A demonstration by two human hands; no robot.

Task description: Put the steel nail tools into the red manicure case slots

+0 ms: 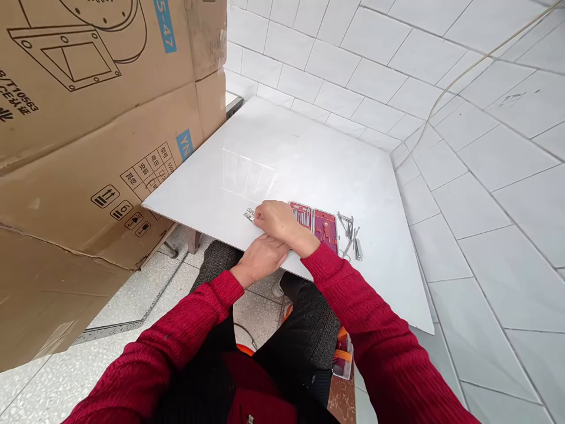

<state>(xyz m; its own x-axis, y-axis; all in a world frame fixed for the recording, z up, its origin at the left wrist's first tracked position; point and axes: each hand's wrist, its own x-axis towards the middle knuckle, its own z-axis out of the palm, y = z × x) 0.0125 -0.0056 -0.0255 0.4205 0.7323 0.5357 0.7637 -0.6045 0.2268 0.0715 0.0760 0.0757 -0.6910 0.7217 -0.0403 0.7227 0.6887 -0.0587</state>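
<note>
Together, the curled right hand (277, 221) and the left hand (262, 257) are held mid-frame, beside small shiny pieces (249, 216); whether anything is gripped by either cannot be told. Just right, an open red case (325, 228) is laid on the white table (366, 171).

the right hand (277, 219) crosses over the left hand (263, 257) at the near edge of the white tabletop (353, 171); fingers are curled and any grip is hidden. small metal pieces (249, 215) lie just beside the right hand's fingers. an open case (325, 227) with red lining, partly covered by the right wrist, carries slim tools in its left half. loose metal tools (349, 228) lie right of it. a clear sheet (248, 175) lies beyond the hands. a printed cardboard box (106, 123) stands at left.
</note>
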